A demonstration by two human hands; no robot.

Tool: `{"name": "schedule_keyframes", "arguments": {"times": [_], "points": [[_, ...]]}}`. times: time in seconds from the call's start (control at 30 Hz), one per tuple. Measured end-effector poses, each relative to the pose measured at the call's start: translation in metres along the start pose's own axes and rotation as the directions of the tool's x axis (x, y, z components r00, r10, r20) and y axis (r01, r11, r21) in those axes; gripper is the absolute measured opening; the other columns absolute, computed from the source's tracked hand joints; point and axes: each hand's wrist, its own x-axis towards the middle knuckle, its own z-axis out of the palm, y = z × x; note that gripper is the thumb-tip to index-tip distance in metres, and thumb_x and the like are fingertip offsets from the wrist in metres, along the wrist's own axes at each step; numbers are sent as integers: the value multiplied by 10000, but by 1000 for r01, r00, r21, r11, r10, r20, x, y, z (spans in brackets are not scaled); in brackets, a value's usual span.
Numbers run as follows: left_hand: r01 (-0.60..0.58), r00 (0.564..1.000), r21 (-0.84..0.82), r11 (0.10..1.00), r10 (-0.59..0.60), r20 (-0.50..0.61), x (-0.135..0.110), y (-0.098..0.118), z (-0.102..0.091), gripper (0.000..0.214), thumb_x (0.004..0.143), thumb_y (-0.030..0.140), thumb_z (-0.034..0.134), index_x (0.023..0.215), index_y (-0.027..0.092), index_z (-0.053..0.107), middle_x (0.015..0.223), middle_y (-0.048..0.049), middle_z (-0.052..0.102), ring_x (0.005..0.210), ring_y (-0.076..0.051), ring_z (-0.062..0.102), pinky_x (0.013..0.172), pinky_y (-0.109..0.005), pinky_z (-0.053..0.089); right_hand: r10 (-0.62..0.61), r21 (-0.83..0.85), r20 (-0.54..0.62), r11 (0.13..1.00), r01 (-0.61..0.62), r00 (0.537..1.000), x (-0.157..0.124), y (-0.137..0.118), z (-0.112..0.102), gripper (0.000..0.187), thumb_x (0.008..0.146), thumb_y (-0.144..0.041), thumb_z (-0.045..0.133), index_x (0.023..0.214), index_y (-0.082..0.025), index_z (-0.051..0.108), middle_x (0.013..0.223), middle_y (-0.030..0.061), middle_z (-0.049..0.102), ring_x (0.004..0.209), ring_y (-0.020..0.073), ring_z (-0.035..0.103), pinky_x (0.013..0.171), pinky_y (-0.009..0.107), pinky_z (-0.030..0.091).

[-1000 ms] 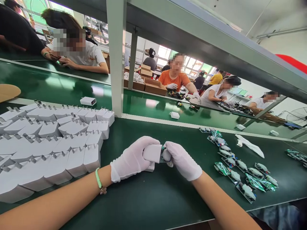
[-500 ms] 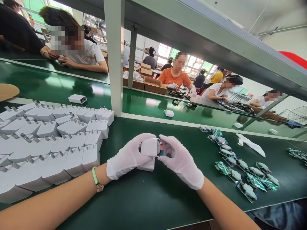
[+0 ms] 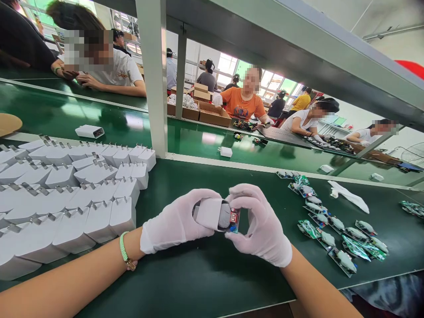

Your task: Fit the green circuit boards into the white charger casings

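My left hand (image 3: 175, 220) in a white glove grips a white plastic charger casing (image 3: 208, 213). A small green circuit board with a grey insulating cover (image 3: 230, 221) sits at the casing's open end, and my right hand (image 3: 261, 225), also gloved, pinches that end from the right. The board's inner part is mostly hidden by the cover and fingers. Rows of white wall chargers with metal prongs (image 3: 82, 196) lie just left of my left hand. Loose circuit boards with grey covers (image 3: 331, 234) lie to the right of my right hand.
A white cloth (image 3: 347, 196) lies on the green workbench (image 3: 212, 282) beyond the boards. A white steel upright (image 3: 150, 75) rises behind the chargers. Co-workers (image 3: 243, 99) sit across a raised green shelf (image 3: 198, 141), with cardboard boxes (image 3: 208, 112) behind.
My hands have turned the casing, showing more of the board end. My right fingers have risen over the top of it. The whole view has tilted slightly.
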Motion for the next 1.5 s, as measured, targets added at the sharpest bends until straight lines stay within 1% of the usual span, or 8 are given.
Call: {"name": "schedule_keyframes", "arguments": {"times": [0.13, 0.57, 0.77, 0.97, 1.1, 1.17, 1.27, 1.5], "points": [[-1, 1000, 52, 999, 2, -9, -3, 0, -4, 520, 636, 349, 742, 1117, 288, 554, 1124, 12, 634, 970, -206, 613, 853, -338, 520, 40, 143, -4, 989, -39, 999, -1, -2, -4, 477, 652, -144, 677, 1091, -227, 508, 1023, 73, 592, 936, 220, 597, 793, 390, 526], [-7, 1000, 8, 1000, 7, 9, -8, 6, -6, 501, 657, 330, 739, 1120, 306, 547, 1111, 38, 628, 965, -176, 607, 852, -291, 515, 22, 65, 37, 998, -24, 999, 1, -12, -9, 456, 726, -222, 704, 1143, -241, 520, 1064, 87, 631, 953, 219, 633, 796, 362, 555], [-6, 1000, -75, 997, 8, 16, -10, 11, -5, 530, 620, 307, 764, 1101, 252, 550, 1065, -12, 641, 906, -196, 624, 818, -324, 532, -70, -90, 117, 993, 81, 991, -3, -10, 0, 571, 794, -391, 681, 1294, -249, 445, 1284, 144, 467, 1091, 256, 563, 894, 413, 524], [-47, 999, -182, 982, 44, -22, -11, 10, -3, 583, 582, 271, 784, 1099, 252, 515, 1253, -72, 544, 1046, -246, 604, 919, -403, 511, 196, 324, 66, 923, -207, 978, -9, -3, 9, 692, 814, -621, 558, 1384, -296, 337, 1288, 126, 485, 1125, 257, 545, 905, 425, 499], [-54, 998, -179, 982, 50, -30, -13, 12, -1, 591, 592, 283, 793, 1108, 245, 507, 1359, -98, 461, 1152, -267, 565, 1007, -423, 462, 409, 552, 370, 625, -551, 834, 0, -8, 8, 705, 825, -575, 585, 1400, -263, 320, 1165, 101, 581, 1009, 220, 613, 894, 408, 501], [-56, 998, -162, 985, 52, -27, -14, 12, 0, 629, 597, 288, 798, 1142, 251, 486, 1368, -93, 464, 1135, -249, 581, 1020, -413, 459, 362, 599, 536, 474, -645, 763, 8, -14, 6, 674, 822, -557, 595, 1376, -231, 393, 1198, 97, 587, 1085, 241, 585, 951, 417, 463], [-24, 1000, -150, 988, 25, 4, -15, 10, 2, 673, 593, 291, 812, 1174, 260, 475, 1409, -93, 429, 1025, -209, 639, 973, -389, 505, 278, 647, 616, 354, -675, 736, 17, -22, 4, 639, 807, -532, 603, 1323, -182, 466, 1258, 99, 567, 1180, 268, 523, 1012, 419, 403], [-271, 963, -60, 961, 271, -3, -19, 12, 7, 521, 694, 291, 776, 1116, 297, 471, 1180, -20, 633, 1380, -240, 349, 921, -335, 543, 370, 501, 545, 576, -646, 752, 19, -27, 2, 484, 739, -487, 632, 1092, -160, 573, 953, 73, 632, 851, 237, 603, 781, 381, 488]]}}
